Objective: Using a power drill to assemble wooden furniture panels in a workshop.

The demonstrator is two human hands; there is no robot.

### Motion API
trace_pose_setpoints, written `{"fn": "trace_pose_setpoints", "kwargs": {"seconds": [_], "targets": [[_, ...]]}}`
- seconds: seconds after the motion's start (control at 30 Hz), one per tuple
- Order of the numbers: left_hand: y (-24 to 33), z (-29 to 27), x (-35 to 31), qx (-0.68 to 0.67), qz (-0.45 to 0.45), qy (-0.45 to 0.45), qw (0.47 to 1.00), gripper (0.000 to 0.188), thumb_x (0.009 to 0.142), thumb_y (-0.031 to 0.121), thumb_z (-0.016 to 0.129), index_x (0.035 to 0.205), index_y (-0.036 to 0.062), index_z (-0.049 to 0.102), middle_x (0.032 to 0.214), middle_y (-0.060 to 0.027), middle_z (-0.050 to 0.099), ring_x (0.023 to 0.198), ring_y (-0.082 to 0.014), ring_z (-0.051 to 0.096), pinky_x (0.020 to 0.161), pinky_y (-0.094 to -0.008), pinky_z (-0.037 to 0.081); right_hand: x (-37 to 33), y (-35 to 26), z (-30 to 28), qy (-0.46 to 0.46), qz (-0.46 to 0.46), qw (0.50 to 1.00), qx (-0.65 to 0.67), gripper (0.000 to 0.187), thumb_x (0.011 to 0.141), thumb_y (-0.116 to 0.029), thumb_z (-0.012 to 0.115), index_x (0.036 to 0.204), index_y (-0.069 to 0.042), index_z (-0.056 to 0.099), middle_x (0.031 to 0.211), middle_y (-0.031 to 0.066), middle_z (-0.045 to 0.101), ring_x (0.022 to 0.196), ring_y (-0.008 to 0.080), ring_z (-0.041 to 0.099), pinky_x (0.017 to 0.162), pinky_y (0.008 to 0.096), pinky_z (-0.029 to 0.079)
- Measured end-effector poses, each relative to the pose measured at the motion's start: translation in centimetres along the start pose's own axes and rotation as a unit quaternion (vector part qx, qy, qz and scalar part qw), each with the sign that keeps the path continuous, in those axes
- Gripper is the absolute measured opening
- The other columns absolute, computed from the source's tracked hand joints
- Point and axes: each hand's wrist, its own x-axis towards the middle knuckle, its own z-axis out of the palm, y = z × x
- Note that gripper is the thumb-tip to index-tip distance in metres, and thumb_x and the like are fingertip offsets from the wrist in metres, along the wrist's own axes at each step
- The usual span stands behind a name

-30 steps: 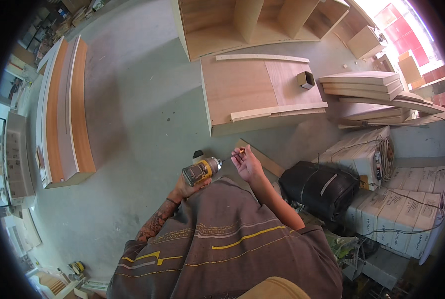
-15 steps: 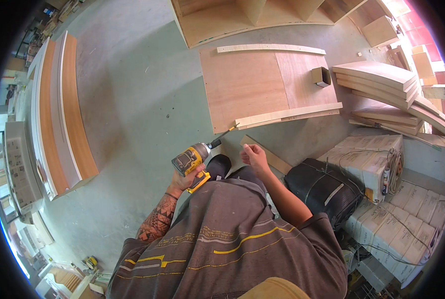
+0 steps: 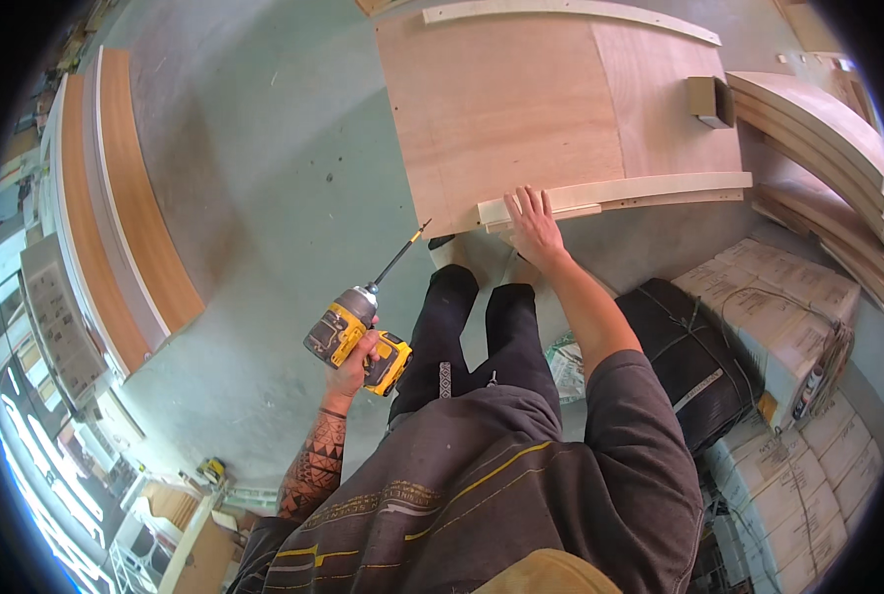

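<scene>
A yellow-and-black cordless impact driver (image 3: 337,329) is gripped in my left hand (image 3: 351,368). Its long bit (image 3: 398,259) points up and to the right, with the tip near the lower left corner of a plywood panel (image 3: 501,109). Along that panel's near edge runs a pale wooden strip (image 3: 650,188). My right hand (image 3: 535,230) rests on the strip's left end, fingers stretched forward over it. A thinner piece of wood (image 3: 573,212) shows under the strip beside my hand. Another strip (image 3: 571,10) lies along the far edge.
A small open-ended box (image 3: 707,101) sits on the panel's right part. Stacked boards (image 3: 808,129) stand to the right. Nearer are a black strapped bundle (image 3: 660,346) and white cartons (image 3: 774,297). Long wood-faced panels (image 3: 145,198) lie at left on the grey floor (image 3: 264,178).
My right hand has moved forward from a closed pose in the air onto the strip. The driver has shifted slightly left and down. The panel now appears closer in view.
</scene>
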Motion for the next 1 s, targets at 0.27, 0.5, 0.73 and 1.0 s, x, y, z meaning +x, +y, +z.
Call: {"fn": "trace_pose_setpoints", "kwargs": {"seconds": [0.27, 0.5, 0.73, 1.0], "targets": [[-4.8, 5.6, -4.1, -0.004, -0.038, 0.047, 0.998, 0.035, 0.098, 0.018, 0.066, 0.126, -0.0028, 0.064, 0.074, 0.0013, 0.059, 0.069, -0.0077, 0.057, 0.069, -0.0254, 0.047, 1.7, 1.8, 2.7, -0.027, -0.035, 0.998, 0.042, 0.071, 0.08, -0.019, 0.073, 0.145, -0.003, 0.047, 0.139, 0.0168, 0.048, 0.136, 0.034, 0.044, 0.123, 0.0516, 0.028], [-7.9, 9.7, -5.5, -0.028, -0.034, 0.076, 0.996, 0.026, 0.099, 0.022, 0.07, 0.116, 0.0025, 0.07, 0.074, 0.0009, 0.061, 0.067, -0.0084, 0.058, 0.064, -0.0288, 0.048, 2.3, 2.2, 3.2, -0.052, -0.081, 0.994, 0.048, 0.072, 0.078, -0.024, 0.074, 0.142, -0.002, 0.05, 0.132, 0.015, 0.053, 0.129, 0.032, 0.05, 0.117, 0.0477, 0.036], [-10.8, 10.3, -2.6, 0.024, -0.032, 0.026, 0.999, 0.023, 0.099, 0.023, 0.069, 0.111, 0.0029, 0.071, 0.074, 0.0015, 0.061, 0.069, -0.0091, 0.058, 0.066, -0.0295, 0.048, 3.0, 5.0, 5.2, -0.086, -0.058, 0.994, 0.031, 0.071, 0.078, -0.028, 0.075, 0.142, -0.007, 0.052, 0.135, 0.0146, 0.053, 0.134, 0.0355, 0.045, 0.118, 0.0472, 0.035], [-10.3, 9.7, -1.9, -0.031, -0.046, 0.014, 0.998, 0.035, 0.101, 0.016, 0.061, 0.131, -0.0017, 0.06, 0.073, 0.0031, 0.057, 0.072, -0.0072, 0.054, 0.077, -0.0262, 0.046, 1.1, 5.5, 3.1, -0.027, -0.089, 0.995, 0.046, 0.066, 0.074, -0.027, 0.078, 0.135, -0.01, 0.058, 0.124, 0.0053, 0.054, 0.122, 0.0246, 0.052, 0.111, 0.042, 0.04]]}}
